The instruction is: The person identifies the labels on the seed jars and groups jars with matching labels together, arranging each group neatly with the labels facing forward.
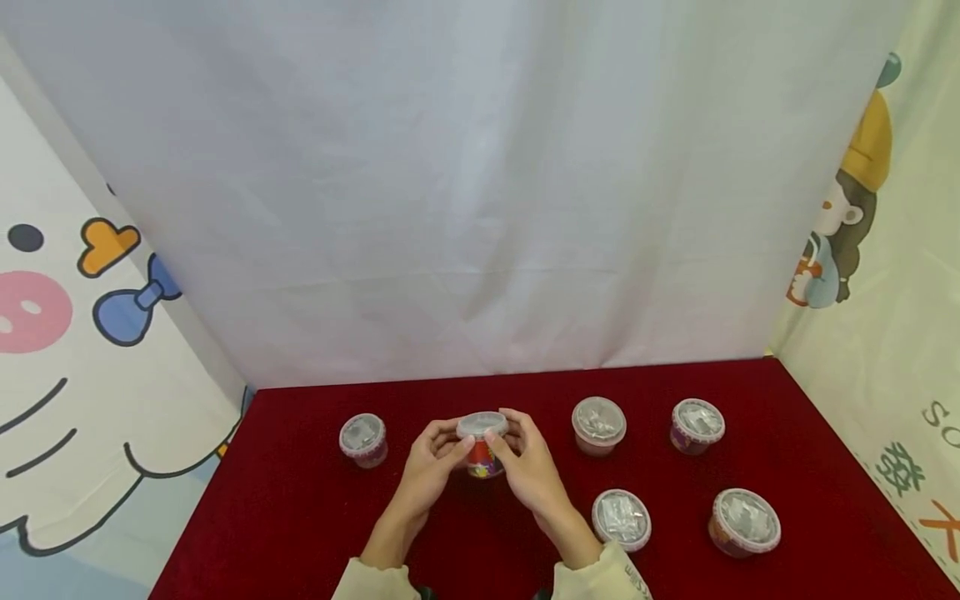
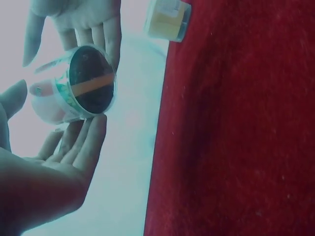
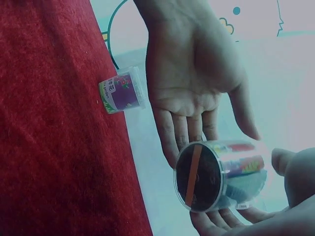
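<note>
A lidded clear plastic tub [image 1: 482, 457] with a colourful red label is held between both hands, lid up, over the red-covered table. My left hand [image 1: 430, 468] grips its left side, thumb toward me and fingers behind. From the right, my right hand [image 1: 531, 471] grips it the same way, its thumb on the front near the lid rim. Both wrist views show the tub's round base [image 2: 92, 79], dark inside, with an orange strip across it. Fingers of both hands lie along its wall in the right wrist view, where the tub [image 3: 224, 174] shows its printed side.
A similar tub [image 1: 363, 439] stands left of the hands. On the right are several more: one tub [image 1: 598, 425] at the back, another [image 1: 697, 425] farther right, one [image 1: 622, 520] near the right forearm, and one [image 1: 744, 522] at front right. White curtains [image 1: 480, 208] enclose the table.
</note>
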Action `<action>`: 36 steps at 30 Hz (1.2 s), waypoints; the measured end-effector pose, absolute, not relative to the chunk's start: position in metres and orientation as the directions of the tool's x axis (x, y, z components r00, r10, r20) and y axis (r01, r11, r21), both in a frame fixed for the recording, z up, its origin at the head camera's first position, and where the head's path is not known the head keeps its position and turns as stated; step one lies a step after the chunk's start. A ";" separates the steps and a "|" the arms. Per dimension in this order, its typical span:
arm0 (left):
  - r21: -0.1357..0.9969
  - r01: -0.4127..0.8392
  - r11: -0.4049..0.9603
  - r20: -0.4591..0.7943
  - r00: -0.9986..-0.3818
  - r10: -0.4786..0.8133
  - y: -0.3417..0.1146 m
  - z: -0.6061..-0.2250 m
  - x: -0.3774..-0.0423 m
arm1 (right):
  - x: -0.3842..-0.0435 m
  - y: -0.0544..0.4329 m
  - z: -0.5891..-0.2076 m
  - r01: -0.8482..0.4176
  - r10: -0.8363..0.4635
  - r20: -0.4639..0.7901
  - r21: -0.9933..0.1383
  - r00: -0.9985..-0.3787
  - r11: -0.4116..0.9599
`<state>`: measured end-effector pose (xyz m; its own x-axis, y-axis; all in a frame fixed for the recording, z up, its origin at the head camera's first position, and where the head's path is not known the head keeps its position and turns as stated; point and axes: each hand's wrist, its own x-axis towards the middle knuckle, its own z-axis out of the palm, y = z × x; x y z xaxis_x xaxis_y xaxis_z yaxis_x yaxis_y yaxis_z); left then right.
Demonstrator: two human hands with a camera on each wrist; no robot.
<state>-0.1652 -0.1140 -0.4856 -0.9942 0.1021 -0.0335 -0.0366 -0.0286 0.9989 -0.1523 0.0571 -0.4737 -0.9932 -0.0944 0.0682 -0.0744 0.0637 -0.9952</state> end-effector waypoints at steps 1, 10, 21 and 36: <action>0.999 -0.039 -0.035 -0.035 -0.994 0.103 -0.113 -0.485 -0.165 | -0.152 0.057 -0.473 -0.073 -0.093 0.066 -0.995 -0.993 0.067; 0.995 -0.093 -0.045 -0.084 -0.981 0.176 -0.118 -0.482 -0.166 | -0.153 0.060 -0.470 -0.028 -0.142 0.029 -1.000 -0.989 -0.007; 0.995 -0.097 -0.018 -0.094 -0.989 0.117 -0.113 -0.480 -0.162 | -0.152 0.059 -0.472 -0.031 -0.138 0.025 -0.999 -0.990 0.043; 0.997 -0.081 -0.016 -0.078 -0.985 0.154 -0.114 -0.476 -0.156 | -0.151 0.059 -0.471 -0.009 -0.128 0.008 -1.000 -0.992 0.008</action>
